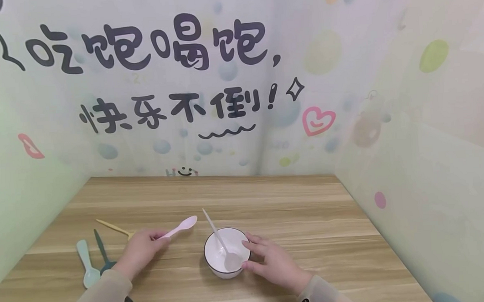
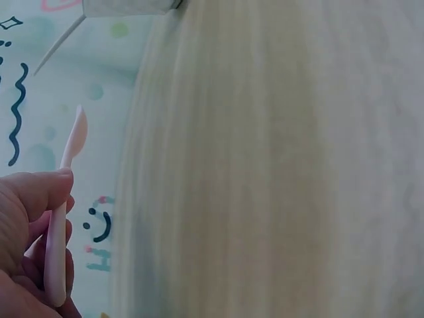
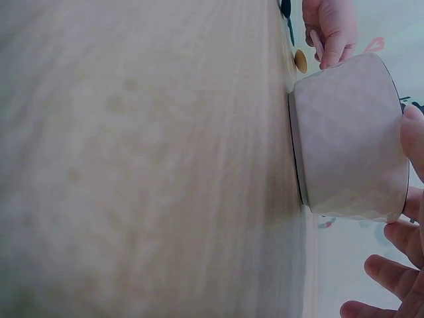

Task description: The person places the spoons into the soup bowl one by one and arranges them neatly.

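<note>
Cropped sleeve; left hand pinches pink spoon; right hand, fingers partly hidden, seemingly grips white bowl.

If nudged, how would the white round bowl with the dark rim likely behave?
The white round bowl with the dark rim would probably slide rather than roll, standing upright on its base. Its faceted outer wall looks stiff and may aid grip. The white long-handled spoon inside, jutting past the rim, would likely shift.

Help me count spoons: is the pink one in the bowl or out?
Out: the head view shows the left hand holding the pink spoon clear of the bowl.
</note>
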The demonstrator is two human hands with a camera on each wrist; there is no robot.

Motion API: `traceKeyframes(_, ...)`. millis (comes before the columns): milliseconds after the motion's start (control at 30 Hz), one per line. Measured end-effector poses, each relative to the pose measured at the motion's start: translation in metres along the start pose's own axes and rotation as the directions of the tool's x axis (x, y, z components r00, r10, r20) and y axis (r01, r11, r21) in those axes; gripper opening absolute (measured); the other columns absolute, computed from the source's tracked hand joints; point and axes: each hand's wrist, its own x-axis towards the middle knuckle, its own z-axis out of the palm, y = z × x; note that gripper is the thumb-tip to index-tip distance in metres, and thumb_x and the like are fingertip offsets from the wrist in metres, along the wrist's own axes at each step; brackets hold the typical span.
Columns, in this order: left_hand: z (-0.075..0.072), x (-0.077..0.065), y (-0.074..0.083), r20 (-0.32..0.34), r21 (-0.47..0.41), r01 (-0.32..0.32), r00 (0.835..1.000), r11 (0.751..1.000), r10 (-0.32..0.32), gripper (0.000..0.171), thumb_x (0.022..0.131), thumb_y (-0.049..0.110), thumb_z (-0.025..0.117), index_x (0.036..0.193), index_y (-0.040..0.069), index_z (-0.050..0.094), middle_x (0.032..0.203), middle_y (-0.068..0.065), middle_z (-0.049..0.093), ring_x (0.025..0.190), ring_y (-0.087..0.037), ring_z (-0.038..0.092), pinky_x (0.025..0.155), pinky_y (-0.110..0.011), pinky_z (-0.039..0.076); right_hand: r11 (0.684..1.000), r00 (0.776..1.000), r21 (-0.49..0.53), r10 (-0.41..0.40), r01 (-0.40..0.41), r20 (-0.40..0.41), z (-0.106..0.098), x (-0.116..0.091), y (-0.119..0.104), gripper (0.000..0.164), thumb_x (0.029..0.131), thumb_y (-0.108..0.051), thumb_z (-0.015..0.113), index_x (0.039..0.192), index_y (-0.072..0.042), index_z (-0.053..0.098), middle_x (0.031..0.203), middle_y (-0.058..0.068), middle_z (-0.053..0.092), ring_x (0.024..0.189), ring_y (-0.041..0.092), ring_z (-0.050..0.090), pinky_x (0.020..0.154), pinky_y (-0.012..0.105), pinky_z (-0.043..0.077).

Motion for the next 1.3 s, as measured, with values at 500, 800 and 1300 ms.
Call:
traceKeyframes(500,-0.024,-0.003,0.029,-0.011,0.027,-0.070,0.997,0.997,0.070,0.028,0.089,0.025,0.068,0.106,0.003,0.071,0.091,-0.008,0.059,0.075,-0.022,0.048,0.062,-0.033,0.038,1.000,1.000,0.023,0.009,-0.009,0.011,0.000,0.000,-0.001,0.064,0.088,-0.057,0.059,0.132,-0.011,0.059,0.145,0.001,0.046,0.131,0.029,0.045,0.103,0.047,0.037)
traceKeyframes(800,-0.036,-0.006,0.042,-0.011,0.029,-0.081,0.997,0.996,0.082,0.032,0.091,0.029,0.066,0.111,0.005,0.070,0.095,-0.009,0.058,0.076,-0.023,0.047,0.063,-0.033,0.037,1.000,1.000,0.016,0.004,-0.004,0.013,-0.001,0.000,-0.001,0.064,0.088,-0.056,0.059,0.132,-0.010,0.059,0.145,0.002,0.046,0.130,0.031,0.045,0.104,0.047,0.037)
traceKeyframes(1300,-0.041,-0.011,0.066,0.017,0.036,-0.179,0.984,0.983,0.178,0.023,0.088,0.024,0.071,0.103,0.008,0.072,0.094,-0.004,0.061,0.078,-0.020,0.050,0.065,-0.033,0.040,1.000,1.000,0.021,0.008,-0.008,0.013,-0.002,0.000,-0.003,0.065,0.088,-0.058,0.058,0.132,-0.009,0.059,0.145,0.002,0.047,0.130,0.032,0.045,0.104,0.047,0.037)
